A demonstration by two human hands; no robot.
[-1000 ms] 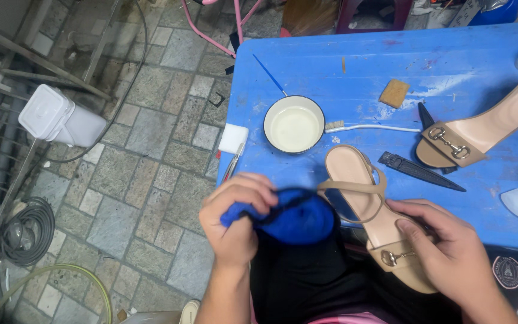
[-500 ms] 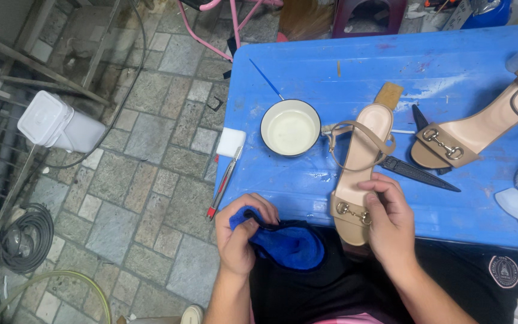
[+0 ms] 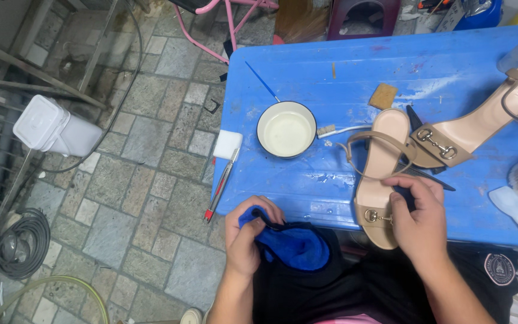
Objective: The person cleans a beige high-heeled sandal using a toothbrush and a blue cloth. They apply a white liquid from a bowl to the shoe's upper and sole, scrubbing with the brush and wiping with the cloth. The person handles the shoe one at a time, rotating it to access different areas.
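Your right hand clamps the sandal flat at the table edge, sole up and steady; your left hand bunches the blue cloth in closed fingers over your lap. The bowl, toothbrush, sponge and second sandal crowd the surface beyond.

Your right hand is resting on the sandal lying on the table; the bowl is sitting left of it, your left hand gripping the cloth below the table's edge.
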